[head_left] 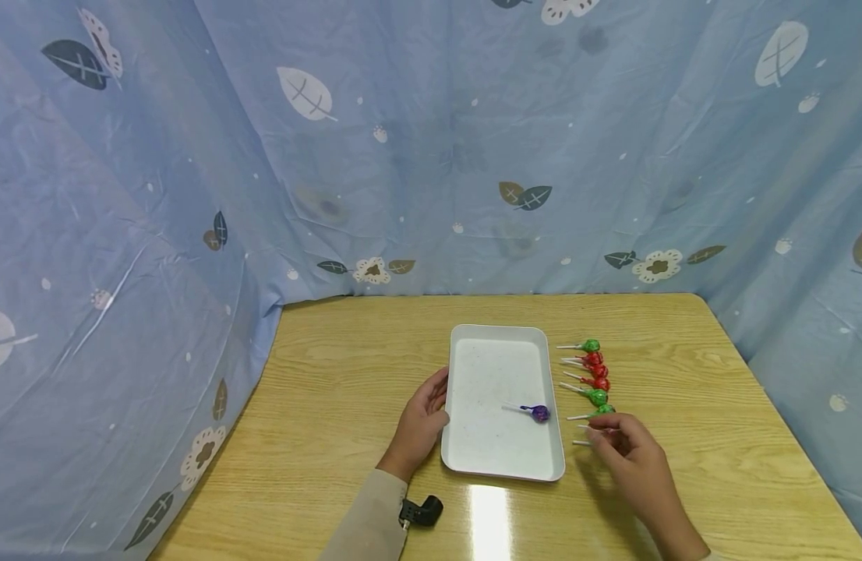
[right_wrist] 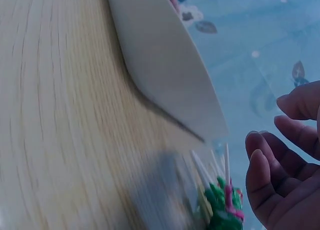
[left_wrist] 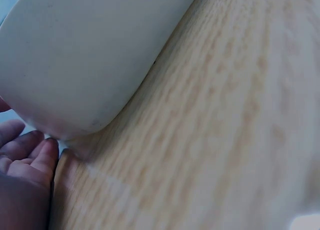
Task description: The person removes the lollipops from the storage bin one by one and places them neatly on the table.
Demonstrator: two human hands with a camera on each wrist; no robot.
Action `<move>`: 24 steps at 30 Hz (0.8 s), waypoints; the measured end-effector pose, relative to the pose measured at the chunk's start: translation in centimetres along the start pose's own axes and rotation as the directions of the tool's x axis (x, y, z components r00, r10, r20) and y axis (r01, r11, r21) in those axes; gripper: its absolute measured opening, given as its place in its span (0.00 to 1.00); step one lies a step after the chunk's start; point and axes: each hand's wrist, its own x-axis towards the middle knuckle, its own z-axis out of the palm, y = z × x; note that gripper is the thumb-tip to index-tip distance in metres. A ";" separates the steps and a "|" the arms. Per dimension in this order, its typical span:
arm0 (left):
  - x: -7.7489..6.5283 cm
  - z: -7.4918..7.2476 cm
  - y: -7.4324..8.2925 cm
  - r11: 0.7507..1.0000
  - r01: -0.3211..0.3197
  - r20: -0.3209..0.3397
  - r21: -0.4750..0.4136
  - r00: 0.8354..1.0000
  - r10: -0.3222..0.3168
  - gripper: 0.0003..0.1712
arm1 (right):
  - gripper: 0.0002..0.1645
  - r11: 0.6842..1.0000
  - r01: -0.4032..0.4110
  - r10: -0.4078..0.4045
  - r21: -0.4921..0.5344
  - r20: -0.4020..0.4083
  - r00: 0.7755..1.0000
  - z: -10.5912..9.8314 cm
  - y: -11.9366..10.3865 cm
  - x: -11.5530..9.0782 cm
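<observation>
A white rectangular tray (head_left: 487, 374) lies on the wooden table, with one purple-wrapped lollipop (head_left: 539, 414) inside near its right wall. My left hand (head_left: 420, 425) rests against the tray's left side, fingers along the outer wall. Right of the tray runs a column of lollipops: green ones (head_left: 597, 396) and red ones (head_left: 600, 372), sticks pointing left. Over the near end of that column hovers my right hand (head_left: 637, 460), partly hiding the lollipops there. In the right wrist view its fingers are apart, beside a green wrapper (right_wrist: 225, 215) and a pink one (right_wrist: 231, 205), holding nothing visible.
The wooden table (head_left: 354, 366) extends to both sides of the tray. A blue patterned curtain (head_left: 417, 156) hangs behind and at the sides. On my left wrist sits a black camera mount (head_left: 422, 511). Light glares off the table in front of the tray.
</observation>
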 end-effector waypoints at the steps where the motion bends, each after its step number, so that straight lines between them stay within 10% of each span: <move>1: 0.0 0.0 0.0 1.000 0.000 0.002 -0.001 1.000 0.000 0.47 | 0.10 1.000 0.005 -0.005 0.005 0.005 1.000 0.2 -0.2 0.0; 13: 0.0 -0.2 -0.2 1.000 -0.015 0.016 0.011 1.000 0.015 0.47 | 0.12 0.993 0.105 -0.108 0.049 0.066 0.992 2.2 -2.0 0.7; 24: -0.1 -0.1 0.0 1.000 -0.008 0.014 0.008 1.000 0.008 0.47 | 0.14 0.993 0.009 -0.033 0.119 0.197 0.980 4.0 -3.5 1.2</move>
